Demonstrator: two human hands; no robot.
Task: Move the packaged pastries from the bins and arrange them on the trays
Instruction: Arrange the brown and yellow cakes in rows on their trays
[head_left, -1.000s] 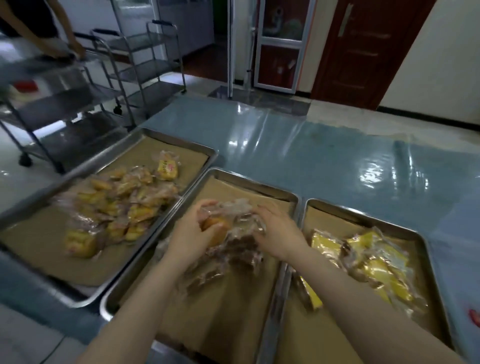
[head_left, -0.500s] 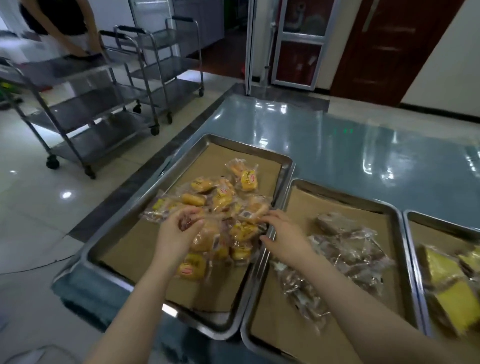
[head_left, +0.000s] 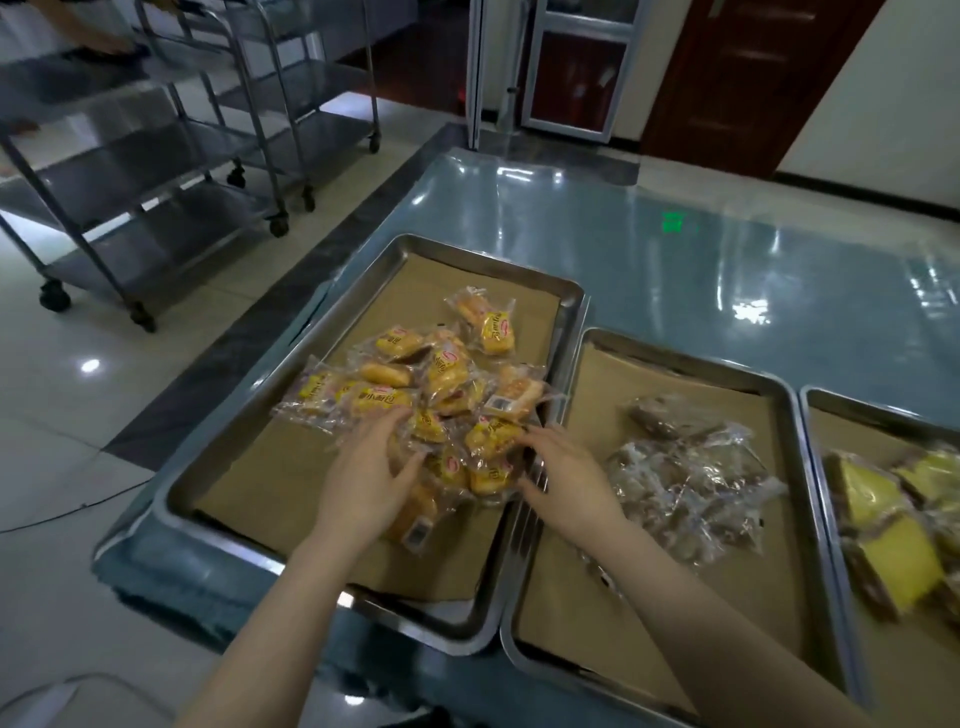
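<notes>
Packets of yellow-wrapped pastries (head_left: 447, 379) lie heaped in the leftmost steel tray (head_left: 441, 626) on the worktop (head_left: 675, 249), their long axes pointing every way. A lone packet (head_left: 491, 322) at the far end slants far-left to near-right. The left hand (head_left: 363, 483) rests on the heap's near side, fingers spread wide. The right hand (head_left: 566, 478) touches its right edge, fingers likewise spread.
</notes>
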